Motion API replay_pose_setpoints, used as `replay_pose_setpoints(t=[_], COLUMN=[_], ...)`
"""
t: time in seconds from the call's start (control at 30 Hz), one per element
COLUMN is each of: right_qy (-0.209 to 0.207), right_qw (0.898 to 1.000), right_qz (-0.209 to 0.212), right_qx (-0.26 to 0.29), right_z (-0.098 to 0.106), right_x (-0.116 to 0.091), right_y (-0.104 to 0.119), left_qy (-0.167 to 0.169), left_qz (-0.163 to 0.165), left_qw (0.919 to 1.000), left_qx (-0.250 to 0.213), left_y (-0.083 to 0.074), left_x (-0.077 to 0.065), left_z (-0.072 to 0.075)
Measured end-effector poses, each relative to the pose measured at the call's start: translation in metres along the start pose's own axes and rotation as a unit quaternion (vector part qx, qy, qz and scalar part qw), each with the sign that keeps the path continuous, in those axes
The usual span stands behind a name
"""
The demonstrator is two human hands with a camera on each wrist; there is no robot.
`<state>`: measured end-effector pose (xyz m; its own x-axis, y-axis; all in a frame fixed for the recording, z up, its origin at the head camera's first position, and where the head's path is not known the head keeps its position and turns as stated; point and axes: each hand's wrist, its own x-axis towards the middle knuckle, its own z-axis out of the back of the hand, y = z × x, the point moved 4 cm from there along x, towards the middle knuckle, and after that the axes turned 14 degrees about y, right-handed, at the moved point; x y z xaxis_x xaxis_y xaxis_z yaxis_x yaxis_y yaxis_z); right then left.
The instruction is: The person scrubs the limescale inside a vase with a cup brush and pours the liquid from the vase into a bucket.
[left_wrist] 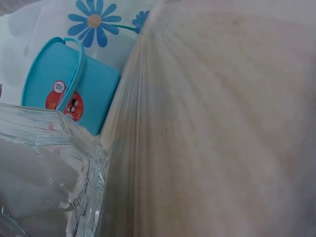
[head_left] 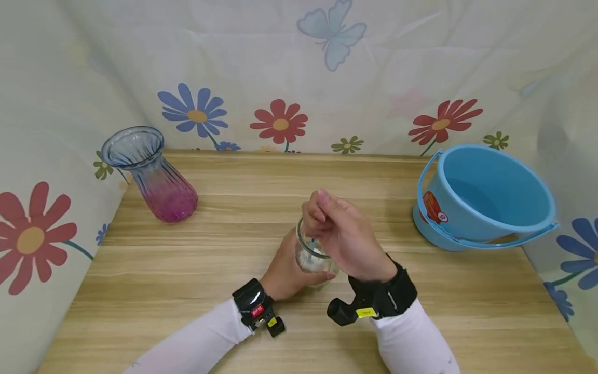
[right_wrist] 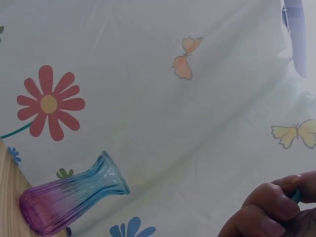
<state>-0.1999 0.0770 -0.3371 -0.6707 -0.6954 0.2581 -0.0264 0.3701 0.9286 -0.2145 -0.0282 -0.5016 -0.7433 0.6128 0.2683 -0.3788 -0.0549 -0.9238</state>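
Bare wood-grain table (head_left: 224,234) surrounded a two-handed hold. A blue bucket (head_left: 460,224) stood well apart to the right of the grip and a ribbed vase (head_left: 165,189) well off to its left, both likely too far away for a stray elbow to be the chief danger. The greater risk appeared to lie with the glass jar (head_left: 309,264), set within the curve of the left hand (head_left: 287,270) and directly below the right: smooth walls could have slid through the fingers, or the jar tipped, had the upper hand leaned on its rim. The right hand (head_left: 348,234), curled above the mouth, pinched a small blue piece (right_wrist: 296,196); a loosened pinch might have dropped it, and a hard push might have knocked it against the glass, with the fist itself screening the view inside.

The jar looked clear and colorless, round and thick at the rim, its wall angular and glossy beside the left wrist camera; whether it held any liquid could not be told. Of the blue piece, only a sliver showed between the fingers, its full shape hidden.
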Motion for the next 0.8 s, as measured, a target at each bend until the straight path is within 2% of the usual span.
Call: replay_pose_setpoints(t=[0.1,0.33,0.63,0.8], right_qy=[-0.007,-0.008,-0.006,-0.026], right_qw=[0.999,0.997,0.996,0.997], right_qz=[-0.032,-0.069,-0.082,-0.071], right_qx=[-0.003,-0.037,-0.034,-0.032], right_z=[-0.0002,-0.0027,-0.0023,0.0017], right_x=[0.0022,0.0022,0.0030,0.0034], right_y=[-0.0066,-0.0083,-0.0076,-0.0084], left_qy=[0.005,0.009,0.010,0.004], left_qz=[-0.016,-0.014,-0.010,0.005], left_qw=[0.9998,0.9997,0.9997,0.9994], left_qx=[0.008,0.017,0.022,0.033], left_y=[0.0002,-0.0033,0.0000,0.0005], left_x=[0.0018,0.0028,0.0034,-0.0009], left_z=[-0.0004,0.0000,-0.0013,0.0004])
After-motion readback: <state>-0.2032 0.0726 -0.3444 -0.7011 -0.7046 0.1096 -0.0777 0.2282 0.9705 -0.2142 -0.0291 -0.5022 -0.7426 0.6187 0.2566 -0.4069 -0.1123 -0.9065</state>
